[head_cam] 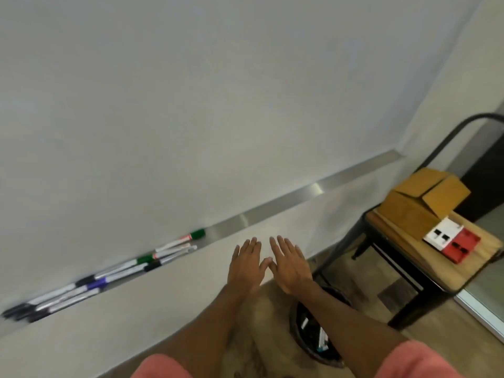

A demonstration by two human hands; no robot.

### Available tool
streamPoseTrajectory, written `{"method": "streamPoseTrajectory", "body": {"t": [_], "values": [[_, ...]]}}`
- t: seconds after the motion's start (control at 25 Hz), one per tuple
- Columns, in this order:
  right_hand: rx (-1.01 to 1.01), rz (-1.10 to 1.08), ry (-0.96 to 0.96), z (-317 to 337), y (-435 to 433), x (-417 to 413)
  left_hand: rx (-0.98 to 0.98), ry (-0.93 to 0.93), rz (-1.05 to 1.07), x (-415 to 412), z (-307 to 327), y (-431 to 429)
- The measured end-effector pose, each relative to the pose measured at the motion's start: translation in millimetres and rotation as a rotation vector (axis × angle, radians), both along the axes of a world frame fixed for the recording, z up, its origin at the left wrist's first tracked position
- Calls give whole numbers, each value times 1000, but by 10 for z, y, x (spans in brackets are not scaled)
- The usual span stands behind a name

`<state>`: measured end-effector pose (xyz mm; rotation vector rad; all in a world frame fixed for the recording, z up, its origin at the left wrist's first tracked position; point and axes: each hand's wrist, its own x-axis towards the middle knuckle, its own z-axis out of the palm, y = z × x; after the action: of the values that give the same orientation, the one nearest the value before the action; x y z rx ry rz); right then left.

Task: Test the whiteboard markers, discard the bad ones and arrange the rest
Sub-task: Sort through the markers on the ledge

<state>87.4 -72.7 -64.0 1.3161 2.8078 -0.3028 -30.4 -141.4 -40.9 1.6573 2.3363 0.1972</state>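
White whiteboard [191, 105], steel tray [313, 190], wooden stool [441, 271]

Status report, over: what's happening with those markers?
Left hand, right hand open, empty. Markers lying in tray. Bin on floor below; nothing blocking.

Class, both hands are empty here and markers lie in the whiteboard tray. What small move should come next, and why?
Probably move the left hand up and left to the green-capped marker, the nearest in the tray. It and the right hand are open and hold nothing, the markers lie unevenly, and the bin already holds a few.
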Motion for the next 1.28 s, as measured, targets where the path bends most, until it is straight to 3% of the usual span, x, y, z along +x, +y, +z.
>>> {"method": "streamPoseTrajectory", "body": {"t": [0.36,0.52,0.76,1.28], "values": [[54,173,166,711,-378,-892,165,42,152,-755,618,-637],[9,272,123,811,-542,-1233,175,41,237,-1045,682,-930],[28,381,202,695,-637,-1632,50,71,358,-1342,518,-1240],[-62,422,12,293,-321,-2010,21,72,536,-1512,172,-1232]]}}
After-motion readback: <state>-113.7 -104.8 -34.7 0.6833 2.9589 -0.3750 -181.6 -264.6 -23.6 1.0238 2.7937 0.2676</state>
